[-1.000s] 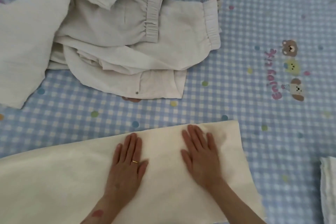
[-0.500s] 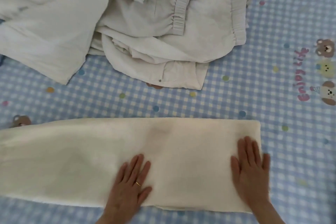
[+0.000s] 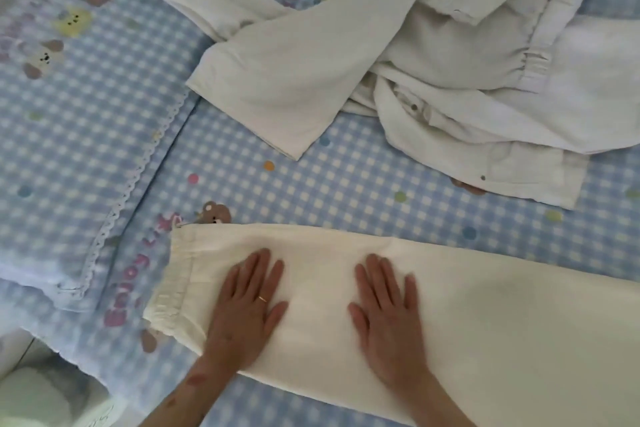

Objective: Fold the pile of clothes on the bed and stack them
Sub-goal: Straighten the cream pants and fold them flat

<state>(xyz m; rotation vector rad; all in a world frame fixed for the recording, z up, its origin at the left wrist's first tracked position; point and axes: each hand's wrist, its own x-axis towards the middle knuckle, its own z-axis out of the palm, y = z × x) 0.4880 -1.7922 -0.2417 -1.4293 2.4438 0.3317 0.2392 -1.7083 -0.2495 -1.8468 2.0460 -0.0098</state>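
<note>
Cream trousers lie flat along the near side of the bed, waistband end at the left, well short of the unfolded pile beyond them. Risk here, I'd say: soft layers sliding apart or creasing if either palm drags sideways. Left hand and right hand both lie flat on the trousers, fingers straight, gripping nothing.

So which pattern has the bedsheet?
Blue-and-white check with coloured dots and bears on the bedsheet, head view.
</note>
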